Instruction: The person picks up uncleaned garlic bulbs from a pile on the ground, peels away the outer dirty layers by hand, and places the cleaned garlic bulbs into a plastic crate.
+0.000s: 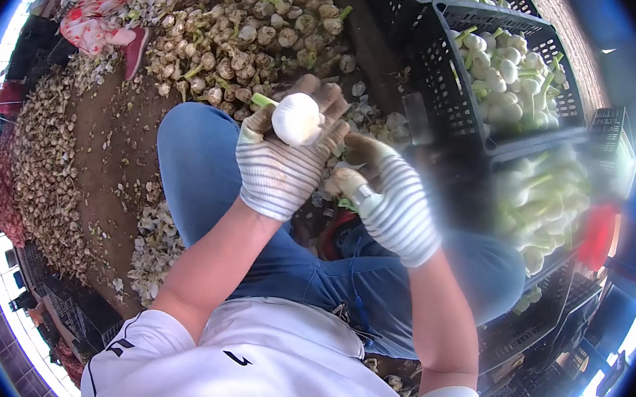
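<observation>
A clean white garlic bulb (pixel 297 120) with a short green stem rests in my left hand (pixel 282 161), its thumb against the stem side and its fingers behind the bulb. Just to the right is my right hand (pixel 397 202), with thumb and fingers curled towards each other. A small greyish thing shows by its thumb, and a bit of green leaf shows below; what the fingers hold I cannot make out. Both hands wear striped white gloves with soiled brownish fingers. My knees in blue jeans (pixel 196 165) lie spread on either side.
Unpeeled garlic (pixel 248 41) lies heaped on the ground ahead, and another long heap (pixel 44 167) at left. Peeled skins (pixel 155 248) litter the floor. Black crates (pixel 489 149) at right hold cleaned white bulbs (pixel 510 75). Another person's leg and shoe (pixel 135 52) are at upper left.
</observation>
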